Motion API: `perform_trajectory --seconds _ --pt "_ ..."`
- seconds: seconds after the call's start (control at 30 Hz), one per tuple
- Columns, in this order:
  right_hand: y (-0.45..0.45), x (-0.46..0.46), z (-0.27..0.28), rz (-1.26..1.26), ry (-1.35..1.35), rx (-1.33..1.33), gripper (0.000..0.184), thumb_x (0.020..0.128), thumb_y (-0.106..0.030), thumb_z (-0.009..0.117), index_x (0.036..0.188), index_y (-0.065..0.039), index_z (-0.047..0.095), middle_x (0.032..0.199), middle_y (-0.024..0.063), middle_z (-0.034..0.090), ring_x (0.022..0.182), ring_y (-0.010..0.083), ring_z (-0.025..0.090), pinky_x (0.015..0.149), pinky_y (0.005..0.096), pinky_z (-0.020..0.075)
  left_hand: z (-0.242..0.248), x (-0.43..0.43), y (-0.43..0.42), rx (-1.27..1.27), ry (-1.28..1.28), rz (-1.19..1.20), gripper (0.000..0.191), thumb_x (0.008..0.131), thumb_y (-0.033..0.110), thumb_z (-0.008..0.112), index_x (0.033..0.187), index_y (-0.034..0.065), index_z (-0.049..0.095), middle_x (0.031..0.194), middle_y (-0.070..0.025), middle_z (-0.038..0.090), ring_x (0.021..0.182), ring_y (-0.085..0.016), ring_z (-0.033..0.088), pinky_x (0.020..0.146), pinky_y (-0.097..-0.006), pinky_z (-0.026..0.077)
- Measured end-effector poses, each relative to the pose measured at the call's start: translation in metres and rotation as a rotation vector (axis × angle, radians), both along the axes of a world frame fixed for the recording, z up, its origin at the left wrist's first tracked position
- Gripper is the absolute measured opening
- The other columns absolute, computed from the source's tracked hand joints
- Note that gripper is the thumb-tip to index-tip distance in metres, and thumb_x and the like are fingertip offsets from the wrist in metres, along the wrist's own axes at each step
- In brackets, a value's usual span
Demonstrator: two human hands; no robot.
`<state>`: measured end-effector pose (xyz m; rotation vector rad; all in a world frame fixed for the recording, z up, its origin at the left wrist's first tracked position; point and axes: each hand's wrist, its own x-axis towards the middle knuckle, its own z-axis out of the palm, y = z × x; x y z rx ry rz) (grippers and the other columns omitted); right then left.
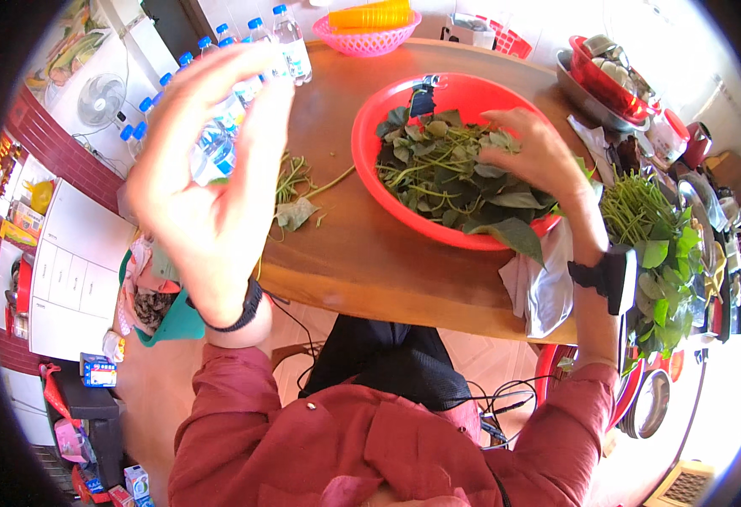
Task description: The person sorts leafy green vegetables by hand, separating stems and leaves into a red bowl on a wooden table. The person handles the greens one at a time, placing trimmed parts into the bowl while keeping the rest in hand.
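A red plastic basin [370,166] stands on the wooden table [345,279], holding leafy greens [446,171] with long green stems. Over the basin's right part is my right hand [525,149], fingers spread and curved at the leaves; whether it touches them I cannot tell. My left hand [218,171] is raised above the table's left side, overexposed, thumb and fingers apart with nothing between them. Below and right of it, a small pile of stems [294,180] with a wilted leaf [295,214] lies on the wood. A bunch of greens [652,234] rests at the table's right side.
Water bottles [293,54] with blue caps crowd the back left. A pink basket [367,39] with orange items stands at the back. Stacked bowls [611,82] sit at the back right. A clear plastic bag [549,285] hangs over the front edge. Black cables [503,405] lie below.
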<state>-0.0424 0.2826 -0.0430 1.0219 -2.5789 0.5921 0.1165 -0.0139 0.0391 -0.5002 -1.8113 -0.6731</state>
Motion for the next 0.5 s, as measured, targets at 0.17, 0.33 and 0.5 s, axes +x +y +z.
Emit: perform_trajectory --seconds 0.17,0.33,0.5 --pt "-0.013 0.004 -0.021 -0.107 -0.299 0.512 0.117 0.053 -0.045 0.087 0.150 -0.025 0.026 0.148 0.0165 0.031 0.133 0.0442 0.033 0.103 0.0654 0.0313 0.007 0.007 0.008 0.142 0.156 -0.178 0.028 0.099 0.009 0.041 0.107 -0.0104 0.060 0.108 -0.0220 0.064 0.102 -0.028 0.062 0.085 -0.0347 0.048" --pt "-0.018 -0.017 -0.037 -0.195 -0.300 0.633 0.093 0.064 -0.017 0.078 0.145 -0.025 0.033 0.129 0.0173 0.050 0.113 0.0407 0.053 0.089 0.0572 0.0465 0.004 0.002 -0.020 0.046 0.022 -0.479 0.036 0.101 0.017 0.031 0.107 -0.0075 0.057 0.102 -0.0228 0.061 0.098 -0.034 0.059 0.086 -0.0420 0.047" --pt "-0.013 -0.043 -0.024 -0.088 -0.208 0.323 0.060 0.068 -0.008 0.067 0.126 -0.016 0.055 0.108 0.0170 0.065 0.103 0.0366 0.060 0.085 0.0471 0.0499 0.003 -0.006 -0.045 0.093 -0.082 -0.652 0.038 0.102 0.022 0.028 0.107 -0.0018 0.057 0.101 -0.0171 0.055 0.098 -0.032 0.052 0.085 -0.0445 0.044"
